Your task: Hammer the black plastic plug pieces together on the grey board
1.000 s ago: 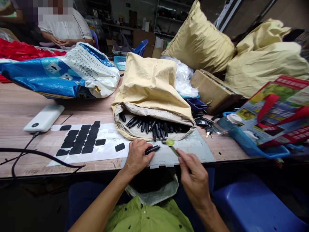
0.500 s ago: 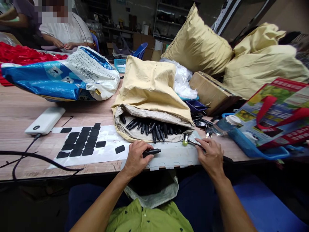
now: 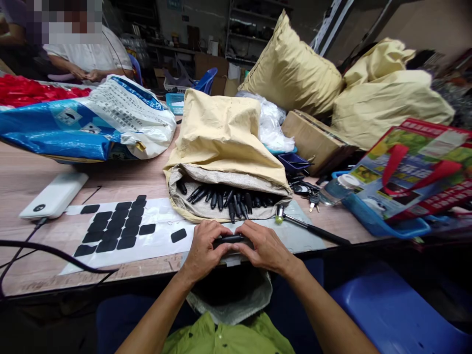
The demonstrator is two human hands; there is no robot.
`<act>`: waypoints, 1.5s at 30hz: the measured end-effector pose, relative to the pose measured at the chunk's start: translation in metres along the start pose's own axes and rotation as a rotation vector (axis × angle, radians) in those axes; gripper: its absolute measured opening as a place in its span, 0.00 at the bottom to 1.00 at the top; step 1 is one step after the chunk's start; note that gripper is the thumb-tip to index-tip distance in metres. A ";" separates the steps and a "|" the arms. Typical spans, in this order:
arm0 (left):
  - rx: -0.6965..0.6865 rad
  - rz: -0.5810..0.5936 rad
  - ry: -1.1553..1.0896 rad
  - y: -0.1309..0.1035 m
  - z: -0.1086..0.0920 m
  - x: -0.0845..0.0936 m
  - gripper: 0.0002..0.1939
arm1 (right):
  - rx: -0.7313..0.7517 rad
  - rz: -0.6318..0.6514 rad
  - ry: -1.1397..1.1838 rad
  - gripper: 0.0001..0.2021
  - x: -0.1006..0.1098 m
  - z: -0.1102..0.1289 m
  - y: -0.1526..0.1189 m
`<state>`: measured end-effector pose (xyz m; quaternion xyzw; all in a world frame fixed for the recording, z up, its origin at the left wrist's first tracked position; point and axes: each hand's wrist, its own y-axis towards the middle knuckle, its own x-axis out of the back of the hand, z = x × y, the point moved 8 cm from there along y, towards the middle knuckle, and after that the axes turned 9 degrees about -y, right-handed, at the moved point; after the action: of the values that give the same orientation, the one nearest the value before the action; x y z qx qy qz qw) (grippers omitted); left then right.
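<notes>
My left hand (image 3: 205,247) and my right hand (image 3: 264,247) meet at the table's front edge, both closed on one short black pen-like tube (image 3: 229,239). It lies level, each end pinched between fingers and thumb. Just beyond, the mouth of a cream sack (image 3: 224,135) gapes, showing several similar black tubes (image 3: 231,212) inside. A small hammer (image 3: 313,228) with a black handle and a yellow-green face rests on a grey board (image 3: 306,248) right of my hands. Below the edge, an open sack (image 3: 236,312) hangs at my lap.
At left are a sheet of black stickers (image 3: 114,231), a white power bank (image 3: 55,195) with cables, and a blue-white bag (image 3: 92,123). Keys (image 3: 313,201), a clear bottle (image 3: 339,189) and a blue basket (image 3: 383,219) stand right. A co-worker (image 3: 84,59) sits across.
My right hand has let go of the hammer handle and moved left onto the black tube, joining my left hand. The hammer now lies on the table. The view has shifted slightly.
</notes>
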<state>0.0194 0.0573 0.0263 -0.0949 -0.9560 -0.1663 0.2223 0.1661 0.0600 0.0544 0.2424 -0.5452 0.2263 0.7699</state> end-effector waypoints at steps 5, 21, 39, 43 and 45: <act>-0.005 0.012 -0.009 0.001 -0.003 0.000 0.06 | 0.043 0.013 0.020 0.10 -0.004 0.001 -0.001; -0.064 -0.013 0.085 -0.006 -0.009 -0.001 0.09 | 0.094 -0.181 0.048 0.10 -0.009 0.014 0.000; 0.112 -0.225 -0.165 -0.013 -0.045 0.007 0.18 | 0.150 -0.243 -0.039 0.12 0.002 0.058 -0.014; 0.145 -0.273 -0.129 -0.013 -0.048 -0.001 0.22 | 0.212 -0.297 -0.027 0.11 0.003 0.069 -0.014; 0.131 -0.235 -0.141 -0.012 -0.050 -0.004 0.23 | 0.252 -0.346 -0.023 0.11 0.003 0.071 -0.017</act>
<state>0.0398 0.0277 0.0637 0.0206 -0.9826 -0.1215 0.1392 0.1261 0.0028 0.0757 0.4293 -0.4714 0.1544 0.7547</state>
